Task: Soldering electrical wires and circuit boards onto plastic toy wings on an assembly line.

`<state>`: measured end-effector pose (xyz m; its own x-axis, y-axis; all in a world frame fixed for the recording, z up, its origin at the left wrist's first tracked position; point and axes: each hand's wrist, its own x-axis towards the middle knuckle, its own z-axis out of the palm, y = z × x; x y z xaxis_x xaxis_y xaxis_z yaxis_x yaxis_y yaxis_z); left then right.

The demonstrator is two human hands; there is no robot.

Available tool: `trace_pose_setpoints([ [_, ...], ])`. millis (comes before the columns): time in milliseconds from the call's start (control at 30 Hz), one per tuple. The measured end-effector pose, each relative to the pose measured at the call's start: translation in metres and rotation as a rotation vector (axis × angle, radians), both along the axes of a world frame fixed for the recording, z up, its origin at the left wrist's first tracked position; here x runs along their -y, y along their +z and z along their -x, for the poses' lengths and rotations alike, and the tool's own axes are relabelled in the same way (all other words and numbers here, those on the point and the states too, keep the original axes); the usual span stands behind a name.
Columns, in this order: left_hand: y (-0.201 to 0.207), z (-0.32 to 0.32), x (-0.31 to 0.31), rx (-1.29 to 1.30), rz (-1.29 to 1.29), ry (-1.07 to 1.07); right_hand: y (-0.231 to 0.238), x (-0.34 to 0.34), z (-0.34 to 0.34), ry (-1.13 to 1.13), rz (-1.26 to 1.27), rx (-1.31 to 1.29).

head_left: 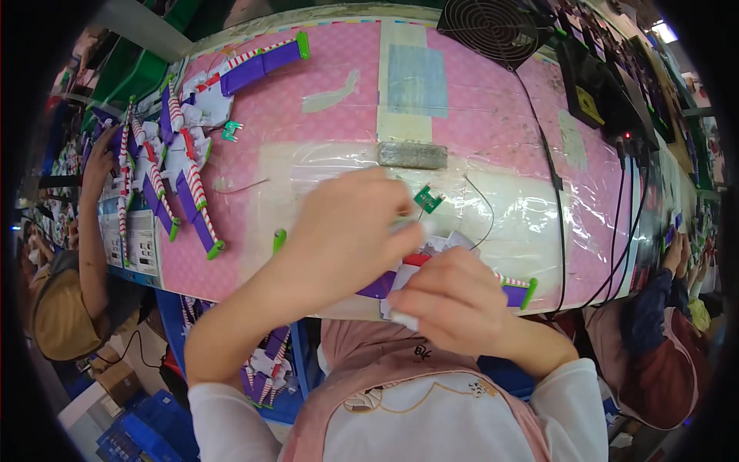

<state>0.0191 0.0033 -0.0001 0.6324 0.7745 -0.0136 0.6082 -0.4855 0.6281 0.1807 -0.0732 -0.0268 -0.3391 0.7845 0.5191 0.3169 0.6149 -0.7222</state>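
A purple and white plastic toy piece (pixel 376 287) with red-striped edging and green ends lies at the table's near edge, mostly covered by my hands. My right hand (pixel 454 296) is closed on its middle, fingers bent and pressed together. Above the piece, my left hand (pixel 350 223) is curled and slightly blurred; whatever its fingers pinch is hidden. White covers show on some fingertips. Just beyond the piece sits a small green circuit board (pixel 428 199), with a thin dark wire (pixel 491 212) curving to its right.
A grey metal bar (pixel 412 156) lies past the circuit board. Several similar toy pieces (pixel 196 204) crowd the left side. A black fan (pixel 493 31) stands at the far right, its cable (pixel 556 173) crossing the table. Co-workers' arms (pixel 92 239) show at both sides.
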Motion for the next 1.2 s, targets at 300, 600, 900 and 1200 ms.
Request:
trace_pose_setpoints([
  [300,0.028,-0.003,0.012,0.361,0.721,0.228,0.013,-0.014,-0.006,-0.226,0.609,-0.346],
  [600,-0.002,0.013,0.035,0.737,0.445,0.607,0.015,-0.012,0.004,-0.124,0.827,-0.626],
  [900,0.000,0.010,0.044,0.825,0.475,0.631,0.013,-0.015,0.018,-0.286,0.499,-0.163],
  [1200,0.000,0.012,0.045,0.861,0.537,0.594,0.017,-0.018,0.022,-0.248,0.731,-0.276],
])
